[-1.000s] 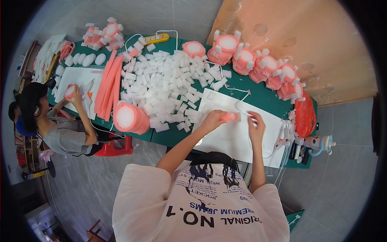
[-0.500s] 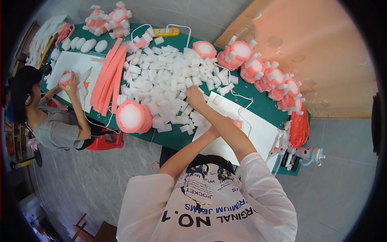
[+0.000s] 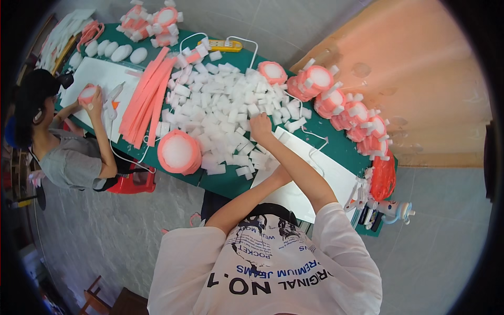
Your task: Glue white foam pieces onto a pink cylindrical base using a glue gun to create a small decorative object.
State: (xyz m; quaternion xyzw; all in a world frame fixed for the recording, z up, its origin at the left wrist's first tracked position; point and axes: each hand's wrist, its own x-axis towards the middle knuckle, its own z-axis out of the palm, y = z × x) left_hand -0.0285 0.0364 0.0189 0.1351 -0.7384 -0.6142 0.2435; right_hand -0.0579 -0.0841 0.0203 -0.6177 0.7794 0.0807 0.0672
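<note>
My right hand reaches over my left arm to the near right part of a heap of small white foam blocks. Its fingers are closed at a white foam block on the edge of the heap. Under my right forearm, my left hand is mostly hidden over the white board; its fingers and anything they hold do not show. A large round pink piece with a white top stands to the left of my arms.
Long pink foam strips lie left of the heap. Pink-and-white pieces line the right side near a red bag. White cords cross the green table from a yellow power strip. At left, a person holds a pink-and-white piece.
My right hand has moved slightly within the heap and stays closed at its edge. A pink piece seen near my left hand before is now hidden behind my right forearm. The view has shifted slightly.
</note>
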